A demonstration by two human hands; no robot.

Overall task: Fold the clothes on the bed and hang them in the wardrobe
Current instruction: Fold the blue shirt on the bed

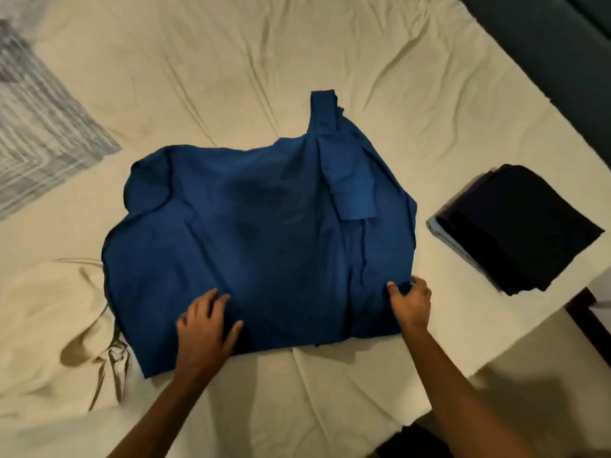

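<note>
Blue shirt [264, 226] near the bed's [297, 61] front edge looks light and limp: right hand [411, 302] pinches its hem corner, left hand [206, 328] presses flat (take both hem corners).

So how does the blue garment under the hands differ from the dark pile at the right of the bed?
The blue garment lies spread wide, only partly folded, one sleeve laid across it; the dark pile is a compact folded stack. The left hand rests on the blue garment and the right hand pinches its hem; nothing touches the dark pile. Both lie on the cream sheet.
</note>
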